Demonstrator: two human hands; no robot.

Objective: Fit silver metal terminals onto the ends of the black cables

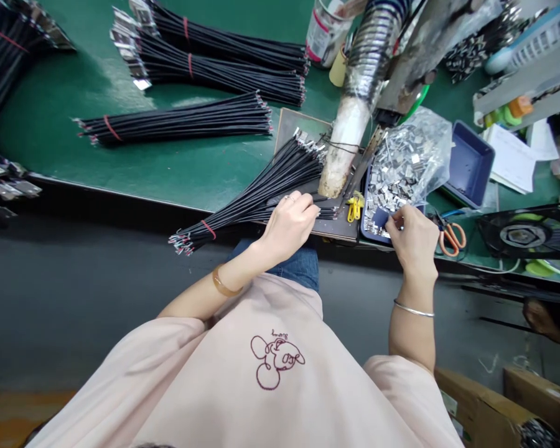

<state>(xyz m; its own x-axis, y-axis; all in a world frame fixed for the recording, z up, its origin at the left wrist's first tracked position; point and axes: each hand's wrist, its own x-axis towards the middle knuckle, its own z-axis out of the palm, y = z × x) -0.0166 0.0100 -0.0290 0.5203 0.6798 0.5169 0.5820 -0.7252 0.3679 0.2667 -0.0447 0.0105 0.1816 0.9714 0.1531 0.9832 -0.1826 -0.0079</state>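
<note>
My left hand (292, 225) rests closed on a fanned bundle of black cables (256, 190), pinching cable ends near the bench's front edge. The bundle is tied with a red band and lies on a dark work plate (340, 227). My right hand (413, 239) is closed in a pinch at the front edge of a blue tray (371, 233) full of small metal shells (392, 186); what its fingertips hold is too small to name. A white-wrapped nozzle (343, 149) from the machine above points down between both hands.
Three more tied black cable bundles (177, 121) lie on the green bench (65, 118) behind. A clear bag of metal parts (415, 149), an empty blue tray (469, 165), orange-handled scissors (450, 238), yellow snips (353, 206) and a small fan (527, 233) sit to the right.
</note>
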